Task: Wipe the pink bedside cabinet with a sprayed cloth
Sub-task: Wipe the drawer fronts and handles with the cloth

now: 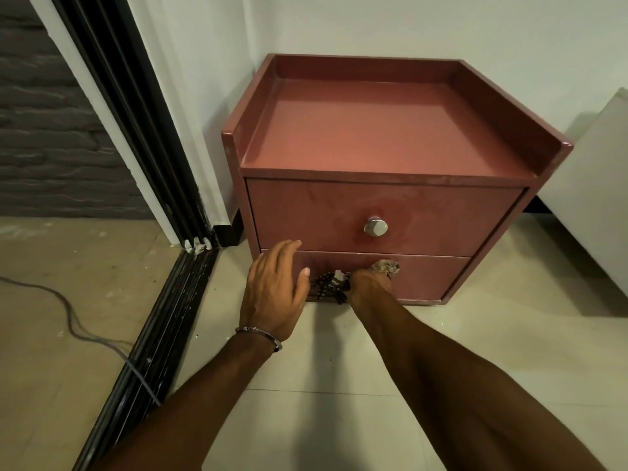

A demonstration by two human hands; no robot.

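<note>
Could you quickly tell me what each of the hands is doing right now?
Left hand: open, fingers against the lower drawer front.
Right hand: gripping the cloth.

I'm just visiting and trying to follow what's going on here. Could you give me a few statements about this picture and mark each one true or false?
1. The pink cabinet stands in a corner against a white wall. True.
2. The upper drawer has a round metal knob. True.
3. The right hand is wiping the cabinet's top surface. False: it grips a cloth low against the lower drawer front.
4. The left hand holds a spray bottle. False: it holds nothing, its fingers straight against the cabinet's front.
5. The left wrist wears a metal bangle. True.
</note>
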